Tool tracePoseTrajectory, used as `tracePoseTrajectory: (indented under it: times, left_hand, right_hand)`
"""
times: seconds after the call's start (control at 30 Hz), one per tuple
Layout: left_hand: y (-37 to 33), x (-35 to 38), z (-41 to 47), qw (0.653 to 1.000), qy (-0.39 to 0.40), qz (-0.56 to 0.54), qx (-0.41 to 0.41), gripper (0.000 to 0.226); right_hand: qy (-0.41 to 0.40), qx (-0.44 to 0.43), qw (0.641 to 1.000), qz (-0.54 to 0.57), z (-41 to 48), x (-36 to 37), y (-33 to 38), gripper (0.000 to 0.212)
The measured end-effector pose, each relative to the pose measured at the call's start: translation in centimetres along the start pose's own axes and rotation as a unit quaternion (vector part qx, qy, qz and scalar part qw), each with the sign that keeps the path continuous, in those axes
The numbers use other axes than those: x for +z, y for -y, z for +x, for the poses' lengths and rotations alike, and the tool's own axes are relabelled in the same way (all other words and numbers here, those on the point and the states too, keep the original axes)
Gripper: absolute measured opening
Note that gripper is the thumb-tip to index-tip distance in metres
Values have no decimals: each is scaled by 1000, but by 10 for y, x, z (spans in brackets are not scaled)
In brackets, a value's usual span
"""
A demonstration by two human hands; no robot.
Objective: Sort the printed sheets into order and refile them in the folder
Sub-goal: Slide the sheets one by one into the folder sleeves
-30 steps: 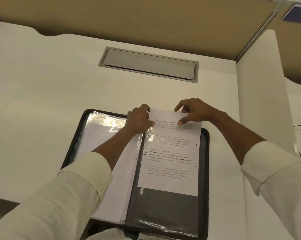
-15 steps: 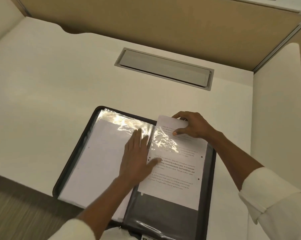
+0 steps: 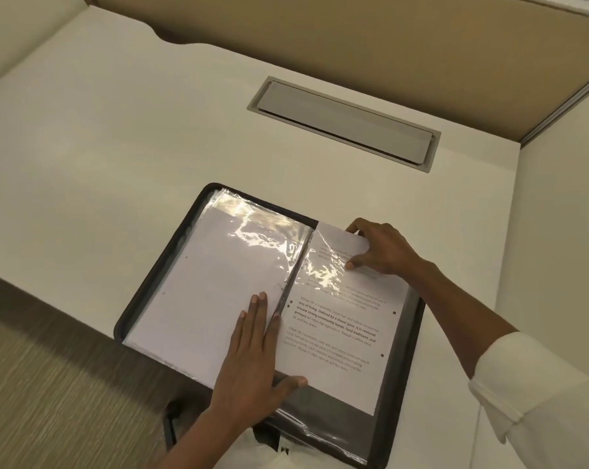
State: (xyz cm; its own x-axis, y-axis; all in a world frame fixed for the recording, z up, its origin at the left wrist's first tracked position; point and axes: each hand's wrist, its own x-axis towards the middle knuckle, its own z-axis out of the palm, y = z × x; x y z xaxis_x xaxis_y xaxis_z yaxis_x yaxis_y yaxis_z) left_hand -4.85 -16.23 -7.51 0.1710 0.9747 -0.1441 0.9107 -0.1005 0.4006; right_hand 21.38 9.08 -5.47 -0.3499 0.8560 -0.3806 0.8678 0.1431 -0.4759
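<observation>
A black folder [image 3: 144, 292] lies open on the white desk, its near edge hanging over the desk's front. Its left side holds a glossy plastic sleeve with a white sheet [image 3: 218, 292] inside. On the right side a printed sheet [image 3: 337, 340] sits partly inside a clear sleeve, its top sticking out past the folder's far edge. My right hand [image 3: 381, 248] pinches that sheet's top edge, thumb on the paper. My left hand [image 3: 252, 353] lies flat, fingers together, across the spine, thumb on the printed sheet's lower left corner.
A grey cable hatch [image 3: 343, 120] is set into the desk behind the folder. Tan partition panels [image 3: 320, 32] close the back, and a white divider [image 3: 564, 214] stands on the right. Carpeted floor [image 3: 49, 384] shows at the lower left.
My left hand left the sheet's top edge, opened flat and slid down along the spine toward me. My right hand kept its pinch on the sheet's top. The view swung left.
</observation>
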Motion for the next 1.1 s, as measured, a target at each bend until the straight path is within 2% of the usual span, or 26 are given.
tracePoseTrajectory:
  times: [0.13,0.3,0.43,0.5,0.7,0.93,1.1]
  left_hand:
    - [0,1,-18,1000,12,16,-3,125]
    - [0,5,-39,999,24,22,-18,129]
    - [-2,3,-44,999,32,25,-23,130]
    - [-3,2,-46,999,37,25,-24,131]
    - [-3,1,-48,998,57,11,-33,134]
    - [-7,-3,-47,997,61,4,-44,135]
    - [-3,-2,-47,998,51,-14,-34,134]
  right_hand:
    - [10,-2,1000,26,1,-1,3,51]
    - [102,-18,995,15,7,-7,10,22]
    - [115,-3,992,53,4,-9,21,47]
    - [118,9,991,58,2,-8,25,51]
    - [98,42,991,75,5,-2,25,43]
    - [126,23,987,94,5,-6,27,25]
    - [117,24,983,141,-2,-7,30,34]
